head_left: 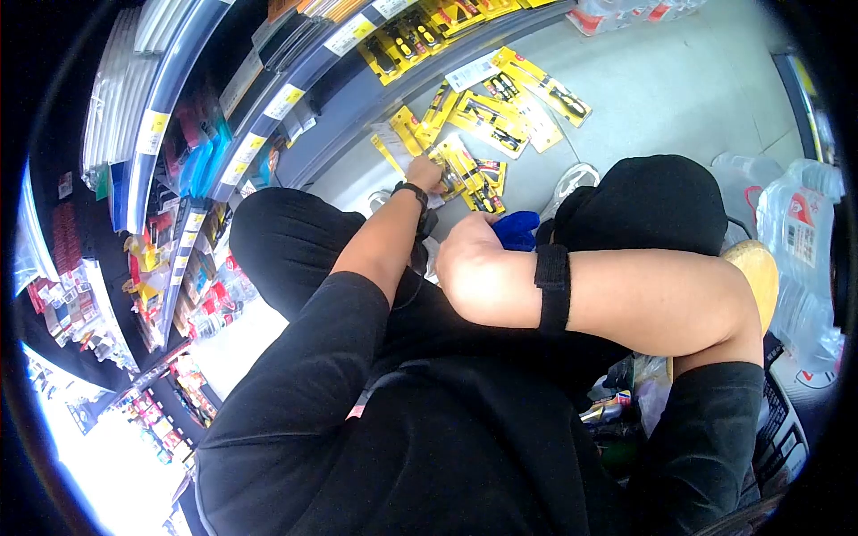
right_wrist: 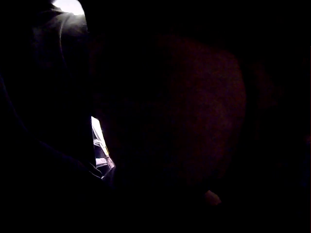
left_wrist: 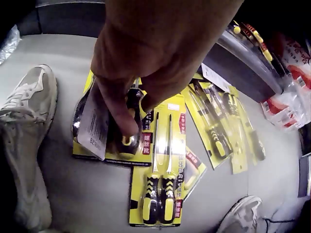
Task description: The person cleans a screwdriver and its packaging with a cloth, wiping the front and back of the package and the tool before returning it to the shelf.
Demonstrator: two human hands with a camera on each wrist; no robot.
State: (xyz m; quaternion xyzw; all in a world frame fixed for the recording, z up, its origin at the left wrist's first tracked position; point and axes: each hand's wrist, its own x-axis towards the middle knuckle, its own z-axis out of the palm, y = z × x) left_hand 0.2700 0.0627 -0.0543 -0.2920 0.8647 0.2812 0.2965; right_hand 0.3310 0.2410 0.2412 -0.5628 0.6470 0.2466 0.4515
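In the head view my left hand (head_left: 425, 173) reaches down to yellow-carded screwdriver packs on the floor. Seen from the left wrist, that hand (left_wrist: 146, 60) pinches a screwdriver pack (left_wrist: 114, 156) between thumb and fingers, beside a pale label card (left_wrist: 92, 127). A two-screwdriver pack (left_wrist: 159, 199) lies next to it, partly overlapped. More packs (head_left: 490, 123) are spread to the right. My right hand (head_left: 469, 239) is bent inward over my lap, close to a blue item (head_left: 517, 230); its fingers are mostly hidden. The right wrist view is nearly black.
Shelves with price labels (head_left: 284, 102) run along the left and top, with more carded tools (head_left: 407, 45) on the lowest one. Clear plastic containers (head_left: 798, 232) stand at the right. My shoes (head_left: 576, 181) flank the packs on the grey floor (head_left: 666, 89).
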